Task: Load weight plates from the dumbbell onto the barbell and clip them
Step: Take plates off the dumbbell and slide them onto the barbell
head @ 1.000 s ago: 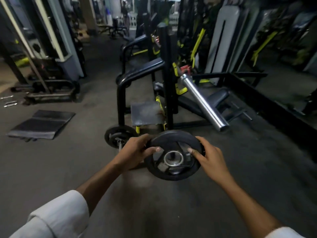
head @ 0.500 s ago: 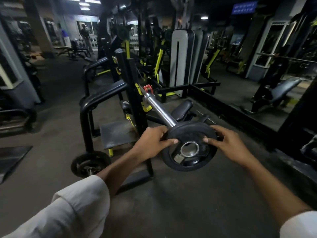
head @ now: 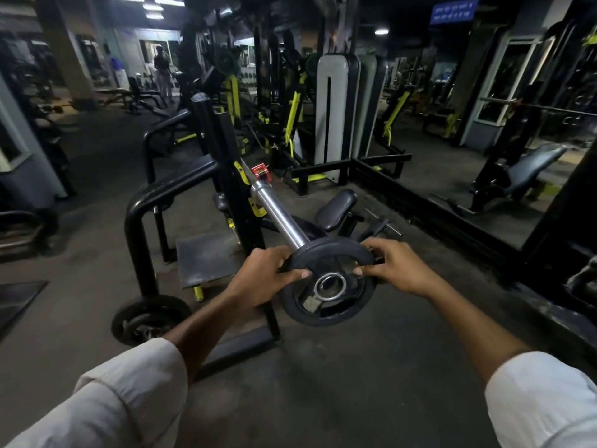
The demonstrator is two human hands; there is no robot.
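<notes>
A: Where was the weight plate (head: 326, 282)?

B: Between the hands. The left hand (head: 263, 276) gripped its left rim, thumb across the face; the right hand (head: 392, 270) clamped the right rim.

A: And the barbell sleeve (head: 277, 218)?

B: Just beyond the knuckles, its tip hidden behind the plate's top edge. A red clip (head: 260, 172) sat at the sleeve's far end.

Loose off-white sleeves (head: 122, 396) pushed back, forearms bare; no gloves.
</notes>
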